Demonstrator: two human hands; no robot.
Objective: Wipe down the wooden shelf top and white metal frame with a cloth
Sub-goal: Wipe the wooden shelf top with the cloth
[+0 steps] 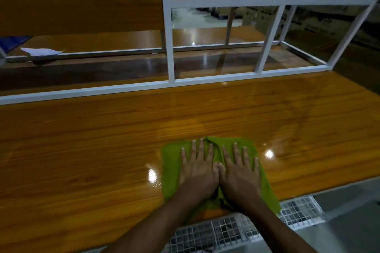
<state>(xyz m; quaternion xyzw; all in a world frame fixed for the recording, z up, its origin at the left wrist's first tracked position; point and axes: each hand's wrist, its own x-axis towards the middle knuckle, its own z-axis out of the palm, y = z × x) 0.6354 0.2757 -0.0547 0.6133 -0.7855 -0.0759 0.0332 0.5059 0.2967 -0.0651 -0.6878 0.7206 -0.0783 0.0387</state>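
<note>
At the 6 o'clock edge of the wooden shelf top (82,139), a green cloth (170,170) is lying spread out, with its near right corner reaching past the front edge. The cloth is showing a soft, napped texture and a roughly square outline, and a raised fold is running between the two hands. The left hand (198,168) and the right hand (239,170) are pressing down on it side by side, thumbs meeting. All fingers are lying straight and spread, so neither hand is grasping the cloth; both are released, palms flat on the fabric.

The shelf top is showing an orange-brown wood-grain pattern under a glossy finish, with the grain running from 9 o'clock to 3 o'clock. Two bright light reflections are showing on it, one (152,174) at 9 o'clock of the cloth and one (269,153) at 2 o'clock of it. Faint smear marks are curving across the surface toward 2 o'clock.

At 12 o'clock, the white metal frame (170,47) is standing on the back of the shelf top, its square-section tubes forming open rectangular bays. A flat wood-grain panel (82,2) is filling the bay at 11 o'clock. A white sheet-like item (40,51) is lying at 10 o'clock. Below the front edge at 5 o'clock, a wire mesh grid (226,230) is showing. The room beyond the frame is appearing dim and blurred.
</note>
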